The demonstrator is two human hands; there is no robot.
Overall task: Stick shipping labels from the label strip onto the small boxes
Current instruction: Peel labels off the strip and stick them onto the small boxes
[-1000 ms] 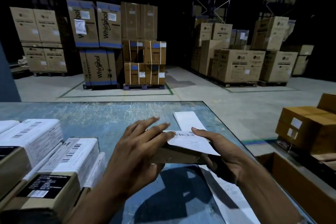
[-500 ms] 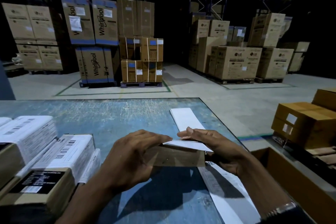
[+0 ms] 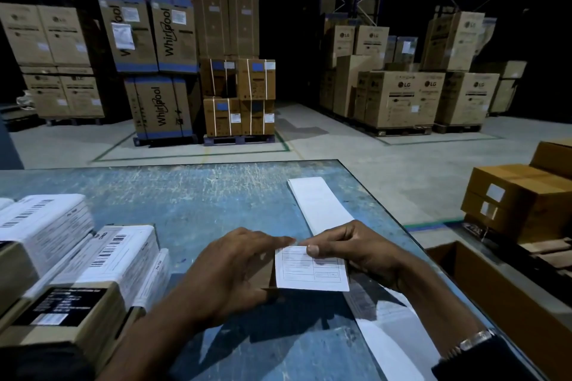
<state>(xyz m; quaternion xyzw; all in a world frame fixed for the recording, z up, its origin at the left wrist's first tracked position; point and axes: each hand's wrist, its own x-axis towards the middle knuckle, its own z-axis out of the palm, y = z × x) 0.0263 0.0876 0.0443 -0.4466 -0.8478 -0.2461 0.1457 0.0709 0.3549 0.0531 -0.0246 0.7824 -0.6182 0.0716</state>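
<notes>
I hold a small brown box (image 3: 266, 276) upright above the blue table (image 3: 201, 195), its broad face turned toward me. A white shipping label (image 3: 311, 272) lies on that face. My left hand (image 3: 235, 272) wraps the box's left end, and its index finger reaches to the label's top edge. From the right, my right hand (image 3: 362, 250) grips the box with its thumb pressed on the label's upper edge. The white label strip (image 3: 318, 204) runs along the table under my right hand toward me.
Several small boxes with labels on them (image 3: 117, 257) are stacked at the table's left. An open brown carton (image 3: 495, 288) stands beside the table on the right, with taped cartons (image 3: 520, 195) behind it. Pallets of large boxes (image 3: 161, 71) stand across the floor.
The box has tipped up so that its labelled face points at me. My left fingers slid across onto the face, and my right thumb moved onto the label.
</notes>
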